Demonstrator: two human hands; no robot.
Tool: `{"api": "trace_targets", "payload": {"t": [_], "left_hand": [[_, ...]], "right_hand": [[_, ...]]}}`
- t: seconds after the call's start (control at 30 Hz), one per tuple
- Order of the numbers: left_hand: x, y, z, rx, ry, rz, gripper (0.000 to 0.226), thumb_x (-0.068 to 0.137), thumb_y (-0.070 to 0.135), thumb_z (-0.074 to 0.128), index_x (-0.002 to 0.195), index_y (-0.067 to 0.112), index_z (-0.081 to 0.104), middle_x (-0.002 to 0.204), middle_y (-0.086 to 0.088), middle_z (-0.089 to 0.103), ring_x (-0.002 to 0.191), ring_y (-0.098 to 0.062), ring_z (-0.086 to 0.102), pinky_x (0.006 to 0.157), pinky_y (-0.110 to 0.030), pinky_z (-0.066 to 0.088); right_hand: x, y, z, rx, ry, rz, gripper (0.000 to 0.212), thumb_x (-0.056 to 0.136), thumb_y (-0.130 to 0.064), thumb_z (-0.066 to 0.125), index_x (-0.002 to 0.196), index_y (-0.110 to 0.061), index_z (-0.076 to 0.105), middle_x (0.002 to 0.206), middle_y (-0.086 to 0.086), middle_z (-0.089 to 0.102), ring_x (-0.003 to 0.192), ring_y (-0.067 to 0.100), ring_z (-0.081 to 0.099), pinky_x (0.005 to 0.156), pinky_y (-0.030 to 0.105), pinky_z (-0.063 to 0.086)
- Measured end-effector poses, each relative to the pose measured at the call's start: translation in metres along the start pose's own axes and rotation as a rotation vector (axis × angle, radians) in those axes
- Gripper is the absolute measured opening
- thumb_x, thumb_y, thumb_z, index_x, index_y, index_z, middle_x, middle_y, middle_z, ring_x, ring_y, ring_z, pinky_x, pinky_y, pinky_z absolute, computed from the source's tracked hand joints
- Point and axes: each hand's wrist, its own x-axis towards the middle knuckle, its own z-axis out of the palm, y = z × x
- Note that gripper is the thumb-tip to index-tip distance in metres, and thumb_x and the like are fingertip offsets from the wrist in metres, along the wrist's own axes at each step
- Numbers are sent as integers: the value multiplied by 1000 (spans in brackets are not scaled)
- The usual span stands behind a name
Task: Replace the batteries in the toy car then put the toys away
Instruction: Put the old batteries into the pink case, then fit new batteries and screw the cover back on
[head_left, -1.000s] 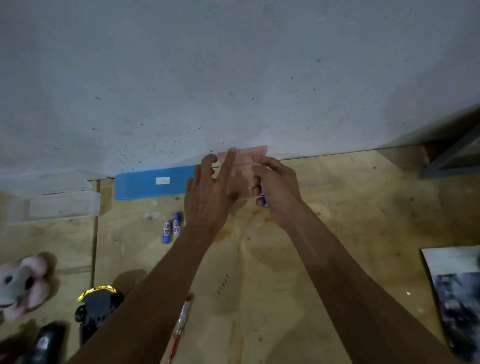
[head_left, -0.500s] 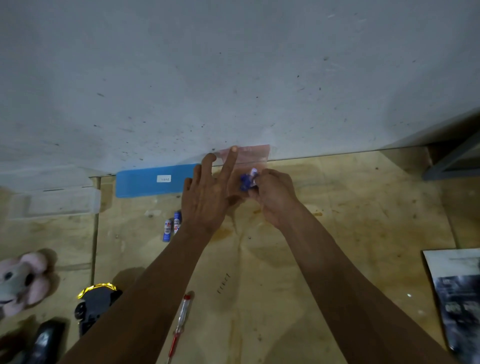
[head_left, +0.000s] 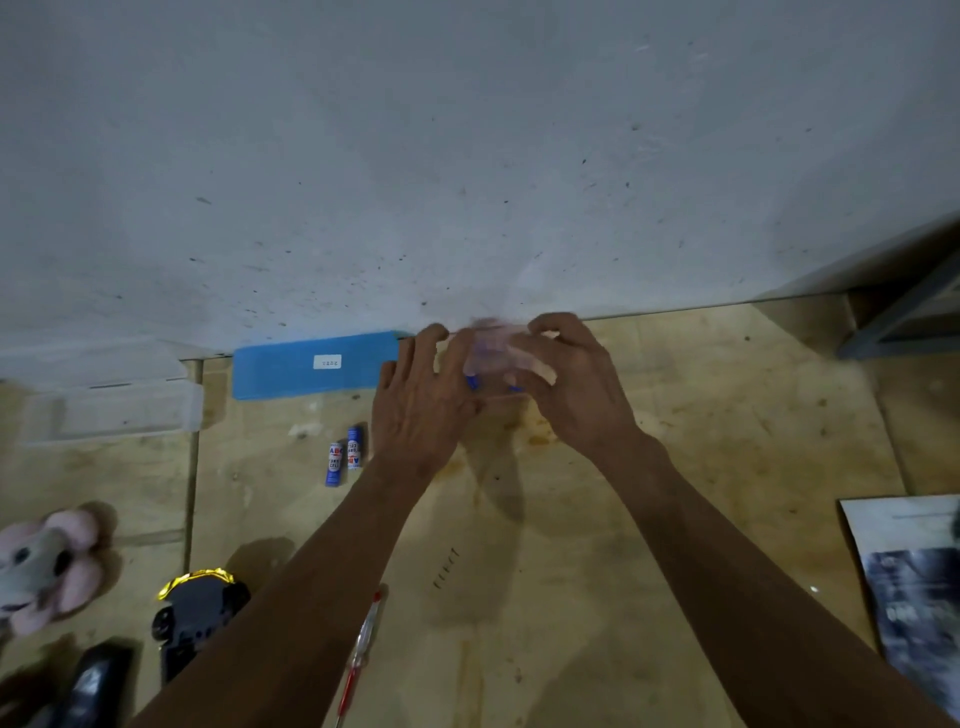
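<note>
From my feed, both hands are up at the far edge of the plywood table (head_left: 675, 426), right where it meets the grey wall (head_left: 467, 156). The left hand (head_left: 421, 400) and the right hand (head_left: 566, 384) hold a small clear pinkish plastic pouch (head_left: 493, 353) between them; it is blurred, so I can only make out bits of blue inside it, probably batteries, though I cannot tell how many. The left fingers (head_left: 431, 338) curl over the pouch's left edge, and the right fingers (head_left: 550, 322) curl over its top right, so I read both hands as gripping the pouch.

At 9 o'clock from the hands, a flat blue sheet (head_left: 311, 366) lies along the wall, its right end just beside the left hand. At about 8 o'clock, near the left wrist, two blue batteries (head_left: 344, 457) lie side by side on the table, touching or almost so.

The toy car (head_left: 195, 613), dark with a yellow trim, sits at 7 o'clock near the bottom left, partly hidden by the left forearm. A red-handled screwdriver (head_left: 363, 649) lies just right of that forearm. A pink plush toy (head_left: 47, 566) lies at the left edge, with a dark object (head_left: 98, 686) below it that I cannot identify. A clear plastic box (head_left: 109, 410) sits at the far left by the wall. A printed sheet (head_left: 914, 587) lies at 4 o'clock on the right edge.
</note>
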Motion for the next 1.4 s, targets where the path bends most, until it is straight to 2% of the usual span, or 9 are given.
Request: {"api": "trace_targets", "payload": {"t": [0.17, 0.4, 0.5, 0.63, 0.83, 0.97, 1.07, 1.2, 1.4], "left_hand": [[-3, -7, 13, -57, -23, 51, 39, 79, 29, 84, 110, 8, 71, 108, -18, 66, 97, -42, 64, 72, -47, 55], [7, -14, 20, -78, -17, 36, 30, 77, 21, 85, 103, 9, 74, 111, -16, 66, 100, -41, 63, 72, -45, 57], [7, -15, 26, -74, -56, 10, 31, 88, 30, 75, 113, 14, 71, 123, -10, 61, 111, -35, 58, 81, -43, 56], [11, -11, 34, -168, -136, -177, 40, 97, 46, 58, 128, 21, 57, 132, 1, 51, 119, -23, 48, 87, -31, 44], [15, 5, 5, 22, -239, -95, 35, 98, 27, 58, 132, 20, 62, 140, 1, 46, 128, -27, 42, 96, -40, 43], [-4, 2, -15, -42, -341, -103, 52, 96, 19, 61, 147, 24, 49, 155, 2, 41, 140, -28, 35, 105, -46, 39], [-49, -14, -29, -184, -237, -134, 48, 95, 15, 61, 142, 22, 56, 146, -6, 53, 131, -33, 48, 103, -50, 47], [-129, -50, -45, -263, 7, -241, 39, 90, 18, 62, 128, 12, 66, 125, -13, 64, 112, -36, 61, 85, -52, 55], [-233, -114, -74, -186, 150, -451, 50, 92, 39, 55, 133, 12, 62, 127, -17, 59, 117, -35, 53, 91, -47, 43]], "right_hand": [[-8, 20, 16, -177, -33, -181, 18, 83, -15, 74, 99, -9, 78, 110, 12, 71, 97, 20, 46, 80, 33, 46], [-8, 15, 22, -240, -9, -166, 29, 74, -9, 85, 102, -7, 77, 113, 12, 72, 96, 37, 64, 74, 36, 59], [-12, 16, 27, -248, -13, -152, 34, 76, -11, 84, 109, -7, 76, 118, 11, 70, 99, 37, 64, 76, 38, 59], [-17, 21, 37, -328, -99, -50, 36, 80, -12, 80, 116, -16, 73, 130, 6, 63, 110, 36, 58, 80, 46, 56], [-14, -2, 30, -531, -166, 31, 45, 78, -15, 77, 121, -21, 67, 131, 0, 58, 115, 30, 51, 83, 43, 48], [-28, -22, 26, -413, -160, 110, 54, 81, -14, 72, 133, -17, 59, 141, 11, 53, 125, 38, 48, 93, 50, 50], [-60, -47, 38, -181, 28, 142, 41, 89, -21, 55, 126, -8, 64, 126, 18, 63, 113, 40, 57, 91, 47, 54], [-91, -90, 73, 35, -40, 296, 37, 95, -14, 60, 131, -11, 58, 127, 16, 60, 120, 33, 52, 97, 42, 49], [-89, -141, 137, 129, -28, 444, 50, 99, -33, 54, 144, -12, 44, 136, 16, 48, 127, 33, 43, 103, 47, 44]]}}
